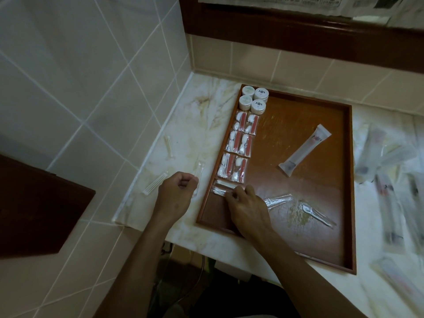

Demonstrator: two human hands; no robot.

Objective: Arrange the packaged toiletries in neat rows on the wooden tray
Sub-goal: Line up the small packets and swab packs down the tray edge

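Nearest me, my right hand (246,206) lies over the near left part of the wooden tray (348,180), its fingers (238,191) curled down onto a clear packet of cotton swabs (221,192); I cannot tell whether they pinch it or only press on it. A second swab packet (226,184) lies just beyond, touching the first. My left hand (176,193) hovers over the bench (195,125) just left of the tray's edge, fingers loosely curled, a clear packet (199,173) just past its fingertips; whether they hold it I cannot make out.

To the right of my right hand, two clear wrapped pieces (278,200) and (317,213) lie loose on the tray floor. Further in, along the left wall, six packets with pink and white contents (238,148) stand in pairs. A white tube sachet (304,150) lies slanted, alone, mid-tray. In the far left corner four round white containers (253,99) sit in a tight square.

On the bench left of the tray lie more small packets (156,183). To the right a blurred heap of long wrapped items (390,180) is spread about.
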